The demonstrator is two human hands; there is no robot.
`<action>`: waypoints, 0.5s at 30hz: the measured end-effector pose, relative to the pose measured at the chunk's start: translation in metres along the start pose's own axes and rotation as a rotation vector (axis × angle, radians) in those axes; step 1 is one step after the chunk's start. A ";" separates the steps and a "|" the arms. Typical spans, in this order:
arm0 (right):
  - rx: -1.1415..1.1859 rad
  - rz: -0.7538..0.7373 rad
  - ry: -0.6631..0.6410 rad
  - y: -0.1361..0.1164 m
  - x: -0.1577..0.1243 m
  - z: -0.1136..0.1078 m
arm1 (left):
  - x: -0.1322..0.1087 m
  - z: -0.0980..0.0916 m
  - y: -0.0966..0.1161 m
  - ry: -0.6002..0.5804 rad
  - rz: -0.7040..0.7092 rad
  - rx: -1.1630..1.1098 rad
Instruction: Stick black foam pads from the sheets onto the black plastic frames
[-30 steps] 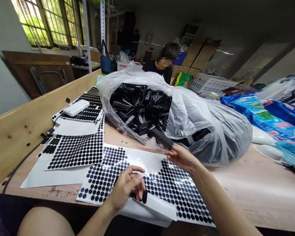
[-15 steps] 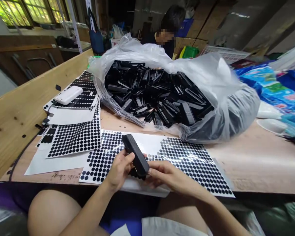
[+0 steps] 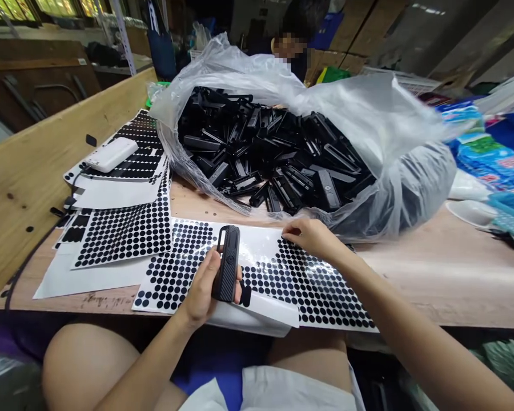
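My left hand (image 3: 203, 285) is wrapped around a black plastic casing (image 3: 229, 265), held upright with its ribbed face and small round mark showing; a slot runs along its upper left side. Under that hand lies a white sheet of round black stickers (image 3: 184, 274), its front edge curling over the table edge. My right hand (image 3: 306, 235) is over the sheet's upper middle, thumb and fingers pinched together at the edge of the sticker rows. Whatever is between those fingertips is too small to make out. Beside my left fingertips shows a small black piece (image 3: 245, 295).
A large clear plastic bag (image 3: 411, 188) full of black casings (image 3: 278, 154) lies open behind the sheet. More sticker sheets (image 3: 124, 234) and a white power bank with a cable (image 3: 113, 154) are at left, beside a wooden board (image 3: 21, 200). Another person sits across the table.
My right hand has left the casing and moved up and right to the sticker sheet. My left hand has turned the casing more upright, now showing its marked face.
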State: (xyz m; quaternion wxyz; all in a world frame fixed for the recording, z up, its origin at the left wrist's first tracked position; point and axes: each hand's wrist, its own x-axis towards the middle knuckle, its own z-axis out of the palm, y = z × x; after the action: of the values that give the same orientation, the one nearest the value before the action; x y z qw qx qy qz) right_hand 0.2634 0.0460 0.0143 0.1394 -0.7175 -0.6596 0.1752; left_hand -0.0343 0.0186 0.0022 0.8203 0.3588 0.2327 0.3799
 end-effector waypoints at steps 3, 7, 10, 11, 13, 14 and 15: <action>-0.022 -0.013 -0.048 0.000 0.002 -0.002 | 0.000 0.000 0.000 0.012 -0.018 -0.016; -0.048 -0.003 -0.050 -0.003 0.002 -0.001 | -0.002 -0.001 -0.002 0.047 -0.027 -0.034; -0.058 -0.007 -0.031 -0.006 0.001 0.003 | -0.004 -0.002 -0.006 0.084 -0.044 -0.051; -0.060 -0.011 -0.020 -0.006 0.001 0.005 | -0.004 -0.003 -0.007 0.100 -0.053 -0.062; -0.059 -0.017 0.008 -0.007 0.001 0.009 | -0.003 -0.006 -0.010 0.118 -0.053 -0.083; -0.056 -0.019 0.022 -0.007 0.001 0.011 | -0.002 -0.009 -0.012 0.124 -0.051 -0.092; -0.050 -0.021 0.034 -0.006 0.002 0.013 | -0.001 -0.013 -0.014 0.118 -0.075 -0.101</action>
State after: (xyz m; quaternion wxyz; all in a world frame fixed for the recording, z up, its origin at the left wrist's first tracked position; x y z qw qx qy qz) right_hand 0.2527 0.0480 0.0052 0.1344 -0.7169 -0.6686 0.1450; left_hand -0.0371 0.0169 -0.0163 0.8358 0.2850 0.2745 0.3806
